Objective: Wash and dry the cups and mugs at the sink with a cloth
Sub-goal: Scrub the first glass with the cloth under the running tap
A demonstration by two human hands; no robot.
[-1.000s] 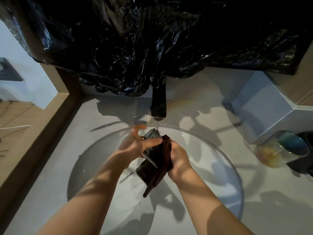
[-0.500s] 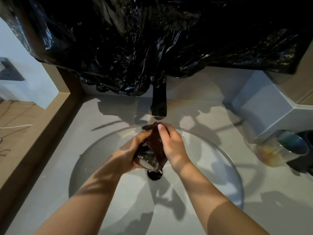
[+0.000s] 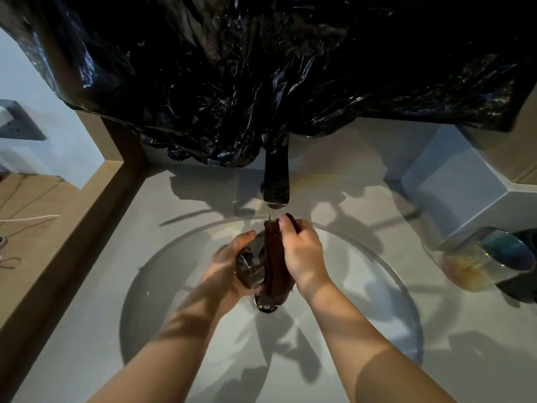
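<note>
Over the round white sink [image 3: 386,289] my left hand [image 3: 229,266] grips a clear glass cup [image 3: 250,267], its open mouth turned toward me. My right hand [image 3: 302,254] grips a dark brown cloth [image 3: 274,263] and presses it along the right side of the cup. The cloth runs from my fingertips down to the drain, hiding much of the cup. Water falls from the black tap [image 3: 276,181] onto the top of the cloth.
A tinted iridescent glass [image 3: 479,257] lies on its side on the counter at the right, with a dark mug [image 3: 520,283] behind it. A grey box [image 3: 453,181] stands at the back right. Black plastic sheeting [image 3: 261,68] hangs above. A wooden ledge [image 3: 72,228] borders the left.
The cup turned in my left hand from upright under the stream to mouth toward me. My right hand moved up over the cup with the cloth, and water is running onto it again.
</note>
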